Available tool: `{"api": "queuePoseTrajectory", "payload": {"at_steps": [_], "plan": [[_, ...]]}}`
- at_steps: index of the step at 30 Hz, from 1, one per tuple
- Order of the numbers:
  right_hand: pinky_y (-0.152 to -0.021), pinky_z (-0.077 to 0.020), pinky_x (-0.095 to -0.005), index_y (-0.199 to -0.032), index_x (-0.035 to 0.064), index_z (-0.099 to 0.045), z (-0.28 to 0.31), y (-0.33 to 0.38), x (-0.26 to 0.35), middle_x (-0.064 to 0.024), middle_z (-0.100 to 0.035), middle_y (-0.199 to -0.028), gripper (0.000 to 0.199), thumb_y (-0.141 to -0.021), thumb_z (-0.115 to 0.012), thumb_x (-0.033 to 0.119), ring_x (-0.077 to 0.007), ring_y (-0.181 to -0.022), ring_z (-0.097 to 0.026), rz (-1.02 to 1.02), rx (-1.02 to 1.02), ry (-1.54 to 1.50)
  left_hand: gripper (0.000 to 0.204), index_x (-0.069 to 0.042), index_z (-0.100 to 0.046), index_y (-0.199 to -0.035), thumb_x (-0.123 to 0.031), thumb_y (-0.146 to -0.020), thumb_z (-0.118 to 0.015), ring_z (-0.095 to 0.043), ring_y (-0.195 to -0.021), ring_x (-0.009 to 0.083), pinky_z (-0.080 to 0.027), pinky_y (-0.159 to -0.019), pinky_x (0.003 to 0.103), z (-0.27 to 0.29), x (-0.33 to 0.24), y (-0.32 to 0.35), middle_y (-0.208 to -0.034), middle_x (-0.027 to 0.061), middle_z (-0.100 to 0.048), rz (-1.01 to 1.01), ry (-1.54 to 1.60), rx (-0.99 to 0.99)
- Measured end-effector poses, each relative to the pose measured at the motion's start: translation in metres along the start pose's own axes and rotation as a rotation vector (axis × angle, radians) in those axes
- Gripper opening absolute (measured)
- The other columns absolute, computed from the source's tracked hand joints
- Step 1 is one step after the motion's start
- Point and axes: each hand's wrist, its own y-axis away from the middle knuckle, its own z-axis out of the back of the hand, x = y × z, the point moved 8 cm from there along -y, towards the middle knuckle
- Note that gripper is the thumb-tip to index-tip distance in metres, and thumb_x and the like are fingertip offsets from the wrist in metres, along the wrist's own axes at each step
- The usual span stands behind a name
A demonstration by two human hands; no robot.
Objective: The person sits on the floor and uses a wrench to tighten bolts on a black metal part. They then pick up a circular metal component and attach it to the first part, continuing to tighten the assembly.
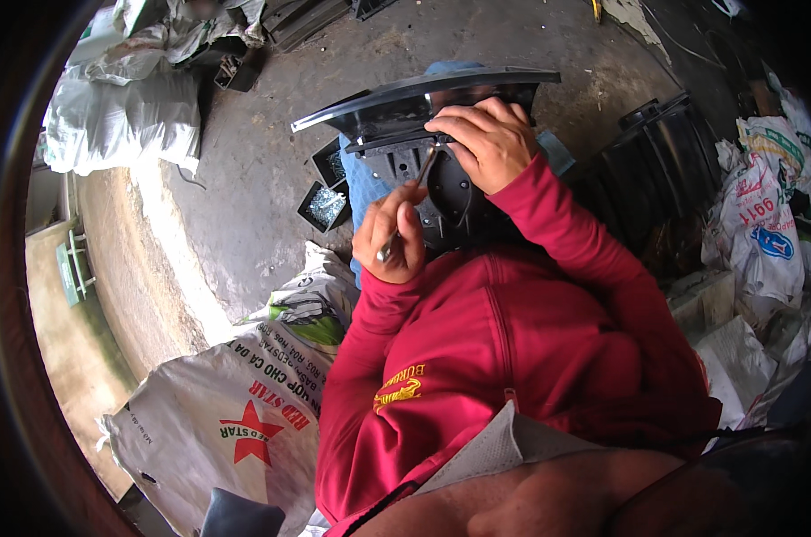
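Observation:
A slim metal wrench (428, 166) is in my left hand (391, 234), its fingers closed round the shaft. The far tip meets the seam of a black plastic part lying over my lap. This part has a long curved panel (387, 112) standing up at its far side and a ribbed, holed base (450, 192) nearer to me. My right hand (488, 139) grips the panel near its middle, fingers over the black surface and thumb close to the wrench's tip. Whatever fastener sits under that tip is too small to make out.
Two small black trays, one with shiny screws (326, 207), stand on the floor left of my knee. More black plastic parts (656, 166) lie to the right. White sacks (235, 421) are at my left, with others (763, 215) at the right and far left.

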Motion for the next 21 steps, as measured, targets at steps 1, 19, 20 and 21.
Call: {"api": "queuePoseTrajectory", "payload": {"at_steps": [1,19,20,21], "plan": [[-0.086,-0.0403,-0.0350,-0.109,0.0231,-0.071,0.000,0.001,0.000,0.0107,-0.067,-0.113,0.034,-0.078,-0.070,0.009,-0.0153,-0.097,-0.057,-0.007,0.005,0.000,0.021,0.007,-0.064,-0.107,-0.008,-0.102,-0.050,-0.075,-0.080,0.0262,-0.057,-0.072,0.032,-0.003,0.003,0.001,-0.093,0.0180,-0.073,0.006,0.010,0.007],[-0.084,-0.0415,-0.0361,-0.108,0.0217,-0.071,0.000,0.000,0.005,0.0087,-0.068,-0.112,0.032,-0.078,-0.069,0.011,-0.0169,-0.096,-0.058,0.015,0.013,-0.007,0.016,-0.005,-0.069,-0.090,-0.019,-0.096,-0.061,-0.062,-0.055,0.0353,-0.047,-0.048,0.041,-0.030,-0.011,-0.045,-0.070,0.0144,-0.065,0.021,-0.223,0.297],[-0.084,-0.0415,-0.0362,-0.109,0.0215,-0.070,-0.001,0.001,0.004,0.0083,-0.067,-0.113,0.033,-0.078,-0.069,0.011,-0.0173,-0.096,-0.058,0.013,0.016,-0.008,0.019,-0.006,-0.069,-0.088,-0.021,-0.096,-0.060,-0.061,-0.054,0.0358,-0.046,-0.047,0.042,-0.033,-0.009,-0.048,-0.069,0.0146,-0.064,0.024,-0.263,0.335],[-0.084,-0.0414,-0.0364,-0.110,0.0213,-0.070,-0.001,0.000,0.003,0.0079,-0.067,-0.113,0.034,-0.078,-0.069,0.011,-0.0176,-0.096,-0.058,0.012,0.013,-0.009,0.021,-0.007,-0.068,-0.087,-0.023,-0.097,-0.060,-0.061,-0.053,0.0364,-0.046,-0.047,0.042,-0.037,-0.008,-0.055,-0.068,0.0148,-0.064,0.021,-0.305,0.372]]}}
